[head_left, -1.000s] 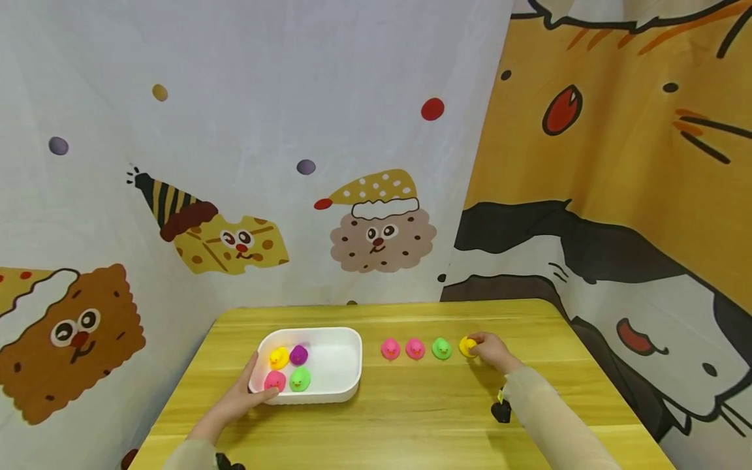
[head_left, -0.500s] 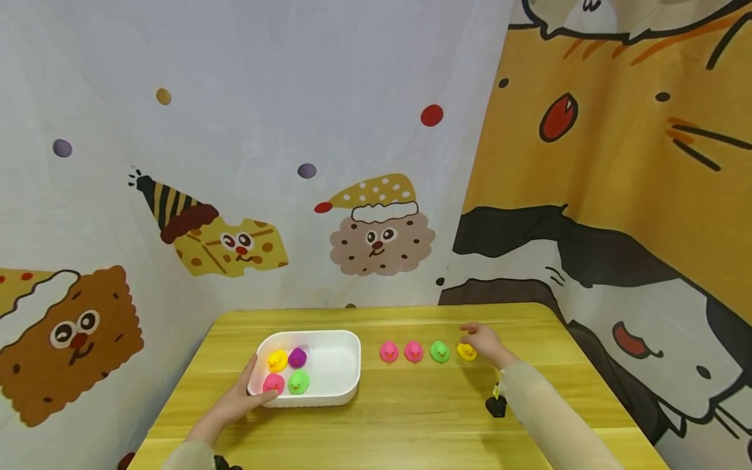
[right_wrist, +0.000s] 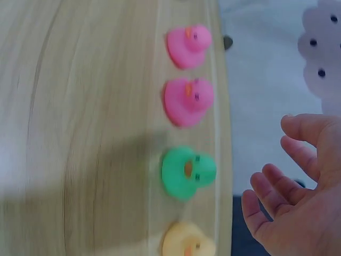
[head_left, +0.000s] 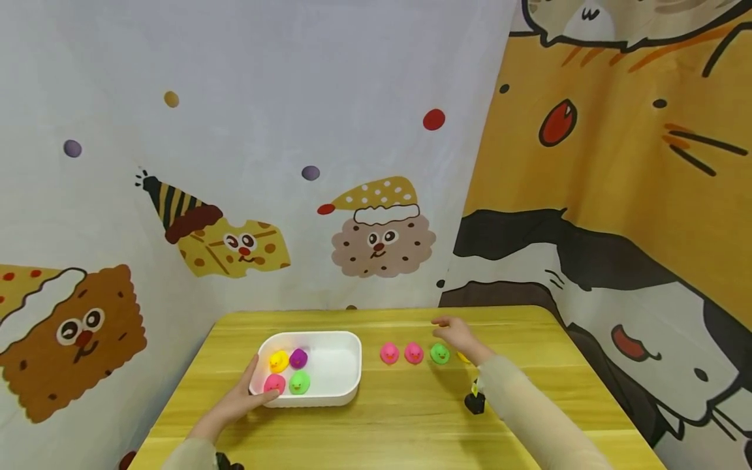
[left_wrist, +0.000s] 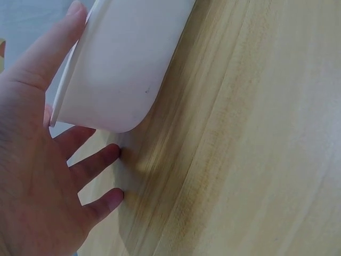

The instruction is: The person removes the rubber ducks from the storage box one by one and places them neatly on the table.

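Note:
My left hand (head_left: 237, 397) holds the near left corner of a white plastic tub (head_left: 330, 365). Its thumb lies along the rim while the other fingers spread around the outer side. Inside the tub sit a yellow duck (head_left: 279, 361), a purple duck (head_left: 298, 358), a pink duck (head_left: 274, 384) and a green duck (head_left: 299, 382). My right hand (head_left: 461, 335) hovers with nothing in it, just behind and above a green rubber duck (head_left: 439, 354). To that duck's left stand two pink ducks (head_left: 414, 353); to its right, a yellow duck (right_wrist: 187, 240) is mostly hidden by the hand in the head view.
All of this stands on a wood-grain table (head_left: 376, 431). A curtain (head_left: 364, 78) with printed cartoon figures hangs directly behind and beside it. The row of ducks lies to the right of the tub, toward the table's back edge.
My right hand has let go of the yellow duck at the row's right end, lifted, and moved left over the green duck. My left hand has stayed on the tub.

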The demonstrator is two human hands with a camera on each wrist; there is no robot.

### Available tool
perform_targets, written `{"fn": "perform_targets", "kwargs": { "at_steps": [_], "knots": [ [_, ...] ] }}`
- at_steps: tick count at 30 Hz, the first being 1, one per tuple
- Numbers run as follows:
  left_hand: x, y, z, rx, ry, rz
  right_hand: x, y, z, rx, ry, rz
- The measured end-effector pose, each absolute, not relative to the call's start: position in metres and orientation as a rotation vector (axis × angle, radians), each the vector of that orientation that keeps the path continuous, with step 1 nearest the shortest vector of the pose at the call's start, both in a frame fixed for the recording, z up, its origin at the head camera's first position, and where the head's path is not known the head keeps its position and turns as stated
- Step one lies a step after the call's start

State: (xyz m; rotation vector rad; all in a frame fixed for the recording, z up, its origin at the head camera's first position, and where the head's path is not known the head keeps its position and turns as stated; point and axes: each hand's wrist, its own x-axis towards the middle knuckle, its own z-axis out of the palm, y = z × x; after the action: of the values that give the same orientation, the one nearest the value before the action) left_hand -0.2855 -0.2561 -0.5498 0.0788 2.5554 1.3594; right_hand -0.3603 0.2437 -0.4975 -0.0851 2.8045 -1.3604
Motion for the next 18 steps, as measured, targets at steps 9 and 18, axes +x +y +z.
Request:
{"fn": "perform_targets", "kwargs": {
  "at_steps": [9,18],
  "knots": [
    [-0.286,-0.258,-0.55,0.091,2.531,1.38,-0.364,0.195,-0.5,-0.23,2.754,-1.368],
    [-0.285,-0.257,-0.549,0.08,2.541,1.358,-0.357,0.148,-0.491,-0.365,2.659,-1.416]
  ]
}}
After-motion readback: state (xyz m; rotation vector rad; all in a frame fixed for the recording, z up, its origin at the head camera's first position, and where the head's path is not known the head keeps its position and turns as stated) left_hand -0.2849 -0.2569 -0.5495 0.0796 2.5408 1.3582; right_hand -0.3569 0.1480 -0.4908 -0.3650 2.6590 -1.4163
